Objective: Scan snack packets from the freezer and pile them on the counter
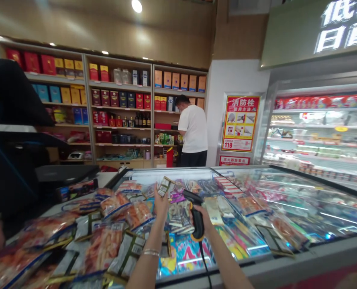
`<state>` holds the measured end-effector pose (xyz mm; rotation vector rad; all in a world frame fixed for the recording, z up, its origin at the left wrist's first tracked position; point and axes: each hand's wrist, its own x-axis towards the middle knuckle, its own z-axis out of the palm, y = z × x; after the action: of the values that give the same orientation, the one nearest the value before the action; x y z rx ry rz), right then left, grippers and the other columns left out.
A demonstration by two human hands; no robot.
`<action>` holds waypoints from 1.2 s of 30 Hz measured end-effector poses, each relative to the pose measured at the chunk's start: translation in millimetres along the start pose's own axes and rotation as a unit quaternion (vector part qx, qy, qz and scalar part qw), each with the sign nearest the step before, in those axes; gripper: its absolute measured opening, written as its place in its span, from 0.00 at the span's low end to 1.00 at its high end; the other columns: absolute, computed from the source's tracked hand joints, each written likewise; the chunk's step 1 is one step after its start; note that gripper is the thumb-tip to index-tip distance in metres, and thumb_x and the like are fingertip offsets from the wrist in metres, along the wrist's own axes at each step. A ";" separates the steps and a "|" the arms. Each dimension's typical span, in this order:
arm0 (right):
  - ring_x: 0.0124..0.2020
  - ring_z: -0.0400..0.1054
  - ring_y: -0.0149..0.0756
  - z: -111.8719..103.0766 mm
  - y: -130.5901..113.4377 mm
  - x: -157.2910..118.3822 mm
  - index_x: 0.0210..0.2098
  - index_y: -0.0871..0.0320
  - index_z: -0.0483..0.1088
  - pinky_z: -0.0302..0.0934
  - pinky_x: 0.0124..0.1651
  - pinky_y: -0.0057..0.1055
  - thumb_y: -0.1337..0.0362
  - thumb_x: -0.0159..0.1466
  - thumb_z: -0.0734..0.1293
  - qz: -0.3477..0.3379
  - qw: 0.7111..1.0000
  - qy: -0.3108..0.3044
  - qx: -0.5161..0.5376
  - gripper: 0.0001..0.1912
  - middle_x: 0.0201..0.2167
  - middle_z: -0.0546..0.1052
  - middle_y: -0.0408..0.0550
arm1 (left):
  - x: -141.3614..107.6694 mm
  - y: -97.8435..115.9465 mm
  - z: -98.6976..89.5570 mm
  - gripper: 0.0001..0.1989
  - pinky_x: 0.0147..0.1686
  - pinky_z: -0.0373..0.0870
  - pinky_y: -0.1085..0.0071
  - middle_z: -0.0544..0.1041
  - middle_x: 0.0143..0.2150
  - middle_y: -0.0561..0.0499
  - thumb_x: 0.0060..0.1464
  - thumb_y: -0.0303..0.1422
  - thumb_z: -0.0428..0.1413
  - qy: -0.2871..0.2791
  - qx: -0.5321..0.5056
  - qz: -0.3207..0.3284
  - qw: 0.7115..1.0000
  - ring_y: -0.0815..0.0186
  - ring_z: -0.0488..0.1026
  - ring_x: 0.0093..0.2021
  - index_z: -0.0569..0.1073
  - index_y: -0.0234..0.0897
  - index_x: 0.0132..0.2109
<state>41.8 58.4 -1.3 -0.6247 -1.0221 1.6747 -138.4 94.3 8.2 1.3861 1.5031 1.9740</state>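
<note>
My left hand is closed on a small silver food packet with a dark olive stripe, raised above the glass top of the chest freezer. A bracelet circles that wrist. In my right hand is a black and yellow barcode scanner, its head tilted toward the left and its cable hanging down. The packet and the scanner are apart. To the left lies a heap of packets: clear bags of orange-brown food and silver packets like the held one.
More packets lie on the freezer's right side. A dark monitor stands at the left edge. Behind the freezer, a person in a white shirt faces shelves of boxes. A lit refrigerated display stands at right.
</note>
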 end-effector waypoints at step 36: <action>0.12 0.58 0.25 15.8 10.8 -12.9 0.28 0.59 0.69 0.53 0.15 0.22 0.48 0.48 0.71 0.004 0.998 -0.043 0.034 0.20 0.14 0.66 0.38 | -4.9 45.9 -53.0 0.26 0.53 0.68 0.63 0.73 0.54 0.44 0.56 0.33 0.51 0.073 0.020 0.049 0.996 0.60 0.72 0.52 0.62 0.40 0.61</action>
<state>28.1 40.1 -3.7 -0.5164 -1.0209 1.7489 -165.6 41.6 46.0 1.3827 1.5722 2.1589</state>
